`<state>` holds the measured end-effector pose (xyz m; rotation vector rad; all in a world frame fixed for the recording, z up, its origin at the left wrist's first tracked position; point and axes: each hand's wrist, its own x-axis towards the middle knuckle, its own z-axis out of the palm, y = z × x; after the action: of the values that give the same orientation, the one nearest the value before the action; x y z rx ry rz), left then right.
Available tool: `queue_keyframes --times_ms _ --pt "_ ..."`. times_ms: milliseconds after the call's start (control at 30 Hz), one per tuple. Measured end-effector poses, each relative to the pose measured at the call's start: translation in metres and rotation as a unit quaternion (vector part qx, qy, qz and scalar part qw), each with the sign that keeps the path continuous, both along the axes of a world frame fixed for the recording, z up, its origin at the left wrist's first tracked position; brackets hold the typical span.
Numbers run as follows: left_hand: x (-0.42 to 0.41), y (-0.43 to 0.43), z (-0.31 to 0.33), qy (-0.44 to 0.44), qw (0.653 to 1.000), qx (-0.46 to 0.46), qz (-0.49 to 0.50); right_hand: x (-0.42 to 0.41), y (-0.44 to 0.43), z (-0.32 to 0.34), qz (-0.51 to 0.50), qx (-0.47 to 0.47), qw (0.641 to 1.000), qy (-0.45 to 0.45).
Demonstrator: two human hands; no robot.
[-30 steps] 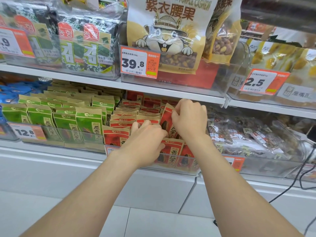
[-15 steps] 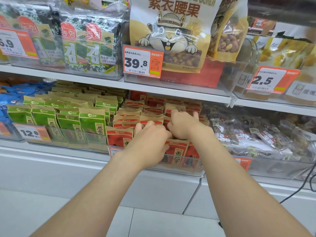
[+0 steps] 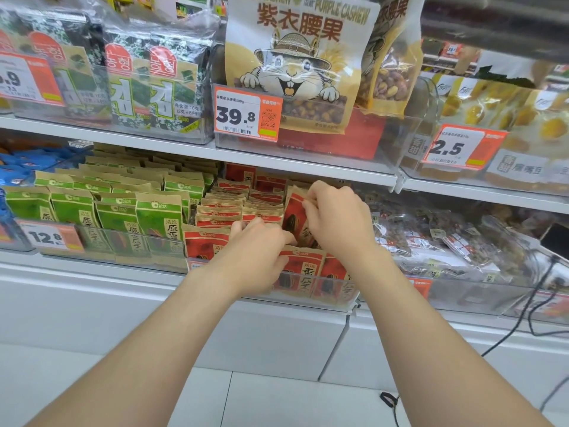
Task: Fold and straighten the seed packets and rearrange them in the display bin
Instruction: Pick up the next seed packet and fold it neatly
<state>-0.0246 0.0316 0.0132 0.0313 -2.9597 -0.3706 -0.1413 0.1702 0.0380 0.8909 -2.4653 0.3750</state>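
**Both hands in the red seed bin**

I see both hands reaching into the clear display bin [image 3: 326, 298] on the lower shelf [image 3: 92, 272]. My right hand [image 3: 337, 221] pinches the top edge of one raised red seed packet [image 3: 294, 215] with curled fingertips. That packet stands tilted near the bin's right side, just behind the front row and higher than its neighbours. My left hand [image 3: 258, 257] sits just left of it, fingers bent down toward the packet's base and thumb against the top of a front-row packet. I cannot tell whether this hand grips anything.

The other red seed packets [image 3: 218, 211] fill the bin in rows from front edge to back. Green seed packets [image 3: 157, 215] fill the next bin to the left, with a 12.8 price tag [image 3: 46, 238] on its front edge. Clear nut bags [image 3: 446, 241] lie in the bin to the right. On the shelf above stand a purple cashew bag [image 3: 295, 57], its 39.8 price tag [image 3: 246, 117] and seaweed packs [image 3: 154, 87].
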Motion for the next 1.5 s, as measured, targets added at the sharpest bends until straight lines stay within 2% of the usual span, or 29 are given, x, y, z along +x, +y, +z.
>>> queue_keyframes --times_ms 100,200,300,367,433,500,600,667,733,900,1033,1233,1400,1500 --pt "0.003 0.002 0.002 0.006 1.0 0.006 0.004 0.011 0.015 0.002 0.04 -0.111 0.989 0.092" --pt "0.007 0.005 0.008 0.031 0.999 0.039 0.004 0.022 0.028 0.006 0.069 -0.24 0.952 0.175" --pt "0.011 0.011 0.013 0.15 0.982 0.107 0.027 0.033 0.039 0.013 0.099 -0.32 0.918 0.214" --pt "0.012 0.018 0.017 0.263 0.948 0.167 0.061 0.044 0.042 0.019 0.133 -0.354 0.898 0.227" --pt "0.015 0.027 0.023 0.357 0.907 0.211 0.071 0.057 0.042 0.025 0.16 -0.381 0.882 0.226" --pt "0.02 0.035 0.029 0.406 0.881 0.239 0.051 0.073 0.039 0.029 0.176 -0.419 0.87 0.192" --pt "0.028 0.043 0.032 0.433 0.87 0.234 0.025 0.091 0.034 0.031 0.187 -0.495 0.848 0.031" --pt "0.031 0.046 0.032 0.434 0.873 0.222 0.026 0.097 0.031 0.028 0.186 -0.517 0.831 -0.092" --pt "0.032 0.047 0.031 0.418 0.872 0.252 0.036 0.097 0.028 0.023 0.19 -0.513 0.816 -0.186" --pt "0.03 0.039 0.026 0.341 0.861 0.365 0.097 0.095 0.024 0.013 0.182 -0.51 0.77 -0.338" --pt "0.027 0.032 0.023 0.304 0.863 0.388 0.113 0.097 0.021 0.011 0.188 -0.508 0.741 -0.397" --pt "0.032 0.035 0.03 0.218 0.865 0.45 0.043 0.094 0.02 0.008 0.172 -0.545 0.692 -0.441" --pt "0.038 0.034 0.034 0.198 0.848 0.492 0.0 0.092 0.02 0.009 0.196 -0.545 0.663 -0.474" --pt "0.041 0.032 0.034 0.171 0.85 0.497 -0.019 0.093 0.017 0.009 0.207 -0.556 0.628 -0.504"
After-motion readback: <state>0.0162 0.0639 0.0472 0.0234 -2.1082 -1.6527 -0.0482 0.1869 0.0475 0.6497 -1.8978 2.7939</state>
